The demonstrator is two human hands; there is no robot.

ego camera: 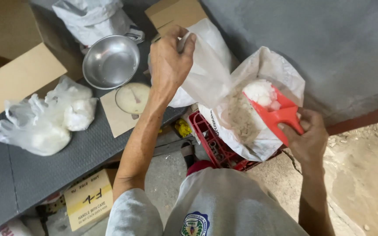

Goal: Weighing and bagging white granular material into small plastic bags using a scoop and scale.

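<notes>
Both hands busy: left hand (168, 61) pinches thin bag (206, 74), right hand (308, 140) lifts scoop (273, 110).

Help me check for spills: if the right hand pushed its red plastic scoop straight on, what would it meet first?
Probably the thin clear plastic bag held up by the left hand; the right hand points the red plastic scoop toward it, though depth is unclear.

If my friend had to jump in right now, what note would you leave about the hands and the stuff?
Left hand: pinches a thin plastic bag by its top edge, holding it up.
Right hand: grips a red scoop heaped with white lumps, over the open white sack in the red crate.
Done: filled bags lie on the grey table, beside the scale with its metal bowl.
Left: the scoopful is not yet in the held bag.
</notes>
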